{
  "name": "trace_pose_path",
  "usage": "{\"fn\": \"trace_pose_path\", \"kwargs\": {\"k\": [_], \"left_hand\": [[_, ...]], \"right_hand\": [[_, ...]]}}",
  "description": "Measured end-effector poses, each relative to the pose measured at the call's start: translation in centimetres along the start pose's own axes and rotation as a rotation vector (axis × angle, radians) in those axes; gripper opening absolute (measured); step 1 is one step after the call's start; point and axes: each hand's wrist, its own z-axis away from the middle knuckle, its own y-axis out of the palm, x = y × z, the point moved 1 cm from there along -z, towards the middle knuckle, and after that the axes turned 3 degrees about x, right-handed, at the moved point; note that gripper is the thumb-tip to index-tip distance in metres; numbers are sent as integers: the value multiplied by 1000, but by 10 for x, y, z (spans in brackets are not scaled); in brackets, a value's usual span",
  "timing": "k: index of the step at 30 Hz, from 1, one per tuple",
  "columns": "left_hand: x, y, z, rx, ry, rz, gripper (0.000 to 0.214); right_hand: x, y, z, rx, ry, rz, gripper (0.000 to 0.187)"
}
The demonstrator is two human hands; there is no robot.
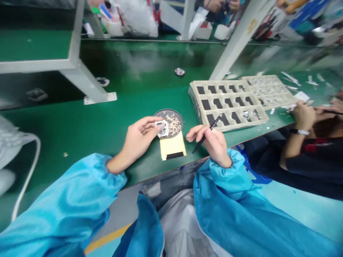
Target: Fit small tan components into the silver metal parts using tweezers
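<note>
Between the thumb and fingers of my left hand (139,139) is a small white-and-silver part (162,128), its exact kind too small to make out. It is held over the left side of a round dark dish (180,117) strewn with tiny tan pieces (174,123). Under the dish's near edge lies a yellow pad (171,145) with a black strip (174,155) along its bottom. My right hand (211,141), right of the dish, grips a slim black pen-like tool (214,123), slanting with one end down toward the bench. Its tip is blurred.
A pale compartment tray (227,126) with dark inserts stands at right, a second tray (288,96) behind it. A co-worker's hand (304,114) works farther right. Grey posts (88,84) rise from the green bench (134,96). A white cable (29,182) curves at left.
</note>
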Motion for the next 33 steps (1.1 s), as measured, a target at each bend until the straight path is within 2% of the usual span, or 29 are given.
{"fn": "trace_pose_path", "kwargs": {"k": [2, 3, 5, 6, 7, 8, 10, 13, 17, 21, 24, 27, 29, 33], "left_hand": [[2, 0, -1, 10, 3, 51, 44], [2, 0, -2, 9, 8, 72, 48], [0, 2, -3, -13, 14, 63, 53], [-2, 3, -3, -23, 9, 31, 52], [-5, 4, -2, -27, -2, -11, 47], [-8, 5, -1, -28, -14, -51, 41], [-13, 6, 1, -19, -40, -99, 31], [-14, 7, 3, 0, -63, -107, 29], [-10, 7, 3, 16, -78, -119, 28], [-12, 8, 3, 11, -87, -76, 25], [-16, 9, 4, 28, -112, -43, 28], [-17, 9, 4, 57, -124, -11, 34], [-15, 8, 4, 65, -113, 11, 34], [-10, 7, 4, 74, -84, 78, 34]], "right_hand": [[15, -28, -4, -85, -15, 76, 39], [23, -48, -8, -170, -31, 154, 37], [39, -94, -18, -387, -60, 435, 31], [46, -118, -22, -500, -48, 629, 29], [51, -141, -26, -554, 11, 833, 27], [54, -161, -28, -577, 108, 1019, 25], [54, -192, -29, -513, 376, 1256, 24], [44, -210, -19, -387, 640, 1330, 24], [38, -209, -7, -372, 695, 1407, 29], [45, -207, -10, -348, 704, 1405, 19], [53, -195, -16, -444, 493, 1262, 20], [57, -160, -20, -403, 211, 915, 30], [55, -126, -21, -315, 134, 707, 30], [46, -55, -20, -164, 57, 525, 21]]}}
